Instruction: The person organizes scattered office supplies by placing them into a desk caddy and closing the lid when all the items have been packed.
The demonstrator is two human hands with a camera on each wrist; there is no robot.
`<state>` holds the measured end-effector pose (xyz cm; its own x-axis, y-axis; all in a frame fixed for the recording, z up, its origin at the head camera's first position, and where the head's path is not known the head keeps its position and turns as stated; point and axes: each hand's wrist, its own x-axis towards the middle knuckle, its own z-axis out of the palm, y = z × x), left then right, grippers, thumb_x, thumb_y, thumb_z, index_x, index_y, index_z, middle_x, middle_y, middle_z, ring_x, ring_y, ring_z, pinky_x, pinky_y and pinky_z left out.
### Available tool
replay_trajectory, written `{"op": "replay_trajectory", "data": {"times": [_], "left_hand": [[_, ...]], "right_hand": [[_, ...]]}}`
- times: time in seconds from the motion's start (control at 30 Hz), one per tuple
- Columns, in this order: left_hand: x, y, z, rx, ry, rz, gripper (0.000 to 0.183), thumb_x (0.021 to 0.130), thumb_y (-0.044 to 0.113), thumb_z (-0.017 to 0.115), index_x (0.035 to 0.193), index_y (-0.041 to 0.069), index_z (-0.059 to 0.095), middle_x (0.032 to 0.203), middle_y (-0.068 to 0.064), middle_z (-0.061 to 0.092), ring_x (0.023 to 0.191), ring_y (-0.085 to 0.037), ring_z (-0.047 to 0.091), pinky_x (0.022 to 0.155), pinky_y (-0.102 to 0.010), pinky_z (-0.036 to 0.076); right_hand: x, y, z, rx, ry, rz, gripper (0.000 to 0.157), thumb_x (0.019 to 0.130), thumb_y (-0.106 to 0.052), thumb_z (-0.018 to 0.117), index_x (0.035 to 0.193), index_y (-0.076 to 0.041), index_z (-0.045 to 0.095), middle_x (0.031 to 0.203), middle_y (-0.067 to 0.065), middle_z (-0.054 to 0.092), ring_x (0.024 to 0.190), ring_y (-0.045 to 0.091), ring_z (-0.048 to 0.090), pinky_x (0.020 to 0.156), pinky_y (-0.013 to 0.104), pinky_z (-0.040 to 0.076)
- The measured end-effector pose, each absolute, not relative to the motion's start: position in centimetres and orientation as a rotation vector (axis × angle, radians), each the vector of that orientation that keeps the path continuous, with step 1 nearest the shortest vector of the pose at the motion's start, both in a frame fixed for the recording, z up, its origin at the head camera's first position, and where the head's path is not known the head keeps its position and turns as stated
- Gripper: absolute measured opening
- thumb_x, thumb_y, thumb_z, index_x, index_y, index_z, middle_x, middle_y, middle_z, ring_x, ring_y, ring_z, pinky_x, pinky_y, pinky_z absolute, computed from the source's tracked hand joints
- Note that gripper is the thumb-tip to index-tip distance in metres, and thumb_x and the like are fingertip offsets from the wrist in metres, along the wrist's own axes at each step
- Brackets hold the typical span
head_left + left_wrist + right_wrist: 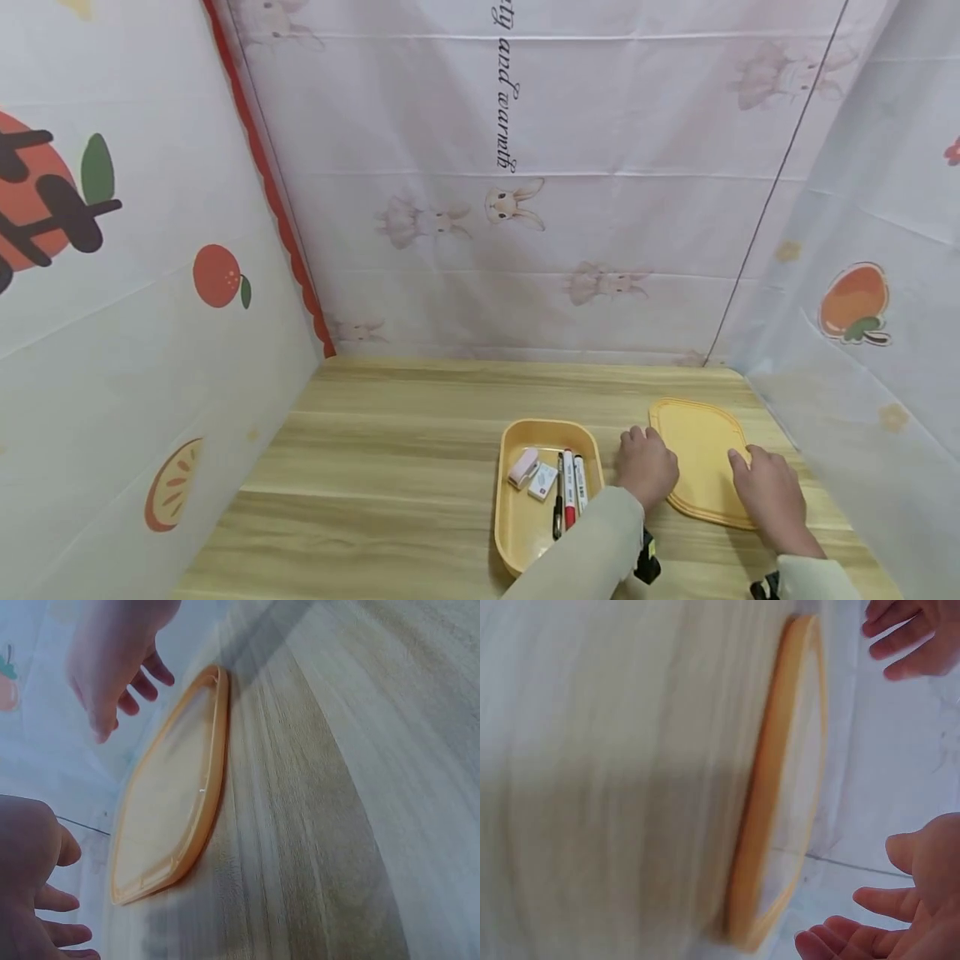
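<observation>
A flat yellow lid with rounded corners lies on the table, at the right in the head view. Just left of it is my left hand, and my right hand is at its right edge. In the left wrist view a gap separates the left hand from the lid; its fingers are loosely extended. The right wrist view has the right hand likewise relaxed, beside the lid's rim. Neither hand holds anything.
Left of the hands stands a yellow tray, partly covered by the left sleeve. Inside are a small pink stapler-like item, a little white box, a black pen and two white markers. Printed cloth walls surround the table.
</observation>
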<state>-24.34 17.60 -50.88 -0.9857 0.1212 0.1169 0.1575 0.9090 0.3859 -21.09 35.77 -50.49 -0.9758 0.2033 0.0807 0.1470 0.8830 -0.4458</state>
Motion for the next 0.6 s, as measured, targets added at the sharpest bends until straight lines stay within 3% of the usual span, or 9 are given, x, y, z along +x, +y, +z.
{"op": "replay_trajectory", "data": {"times": [0.17, 0.33, 0.6], "left_hand": [[-25.2, 18.3, -51.8, -0.166, -2.996, -0.423, 0.027, 0.100, 0.040, 0.054, 0.100, 0.015, 0.065, 0.090, 0.000, 0.053, 0.085, -0.015, 0.046, 0.069, -0.027, 0.039], [-25.5, 18.6, -52.3, -0.192, -3.097, -0.234, 0.028, 0.102, 0.042, 0.051, 0.101, 0.018, 0.066, 0.095, 0.001, 0.056, 0.089, -0.014, 0.047, 0.081, -0.028, 0.039], [-25.7, 19.0, -54.0, -0.239, -3.092, -0.014, 0.026, 0.101, 0.038, 0.052, 0.095, 0.018, 0.066, 0.097, 0.002, 0.060, 0.094, -0.014, 0.047, 0.087, -0.031, 0.035]], "right_hand": [[-21.5, 36.7, -51.2, -0.331, -2.958, 0.683, 0.069, 0.108, -0.043, 0.032, 0.138, 0.018, 0.041, 0.132, 0.047, 0.042, 0.115, 0.065, 0.041, 0.093, 0.072, 0.038], [-21.9, 37.3, -51.8, -0.325, -2.980, 0.661, 0.059, 0.108, -0.033, 0.036, 0.137, 0.019, 0.043, 0.128, 0.047, 0.044, 0.111, 0.064, 0.045, 0.090, 0.070, 0.041], [-22.4, 37.8, -52.3, -0.328, -2.980, 0.617, 0.046, 0.103, -0.017, 0.041, 0.130, 0.020, 0.048, 0.113, 0.047, 0.050, 0.097, 0.061, 0.053, 0.075, 0.064, 0.047]]}}
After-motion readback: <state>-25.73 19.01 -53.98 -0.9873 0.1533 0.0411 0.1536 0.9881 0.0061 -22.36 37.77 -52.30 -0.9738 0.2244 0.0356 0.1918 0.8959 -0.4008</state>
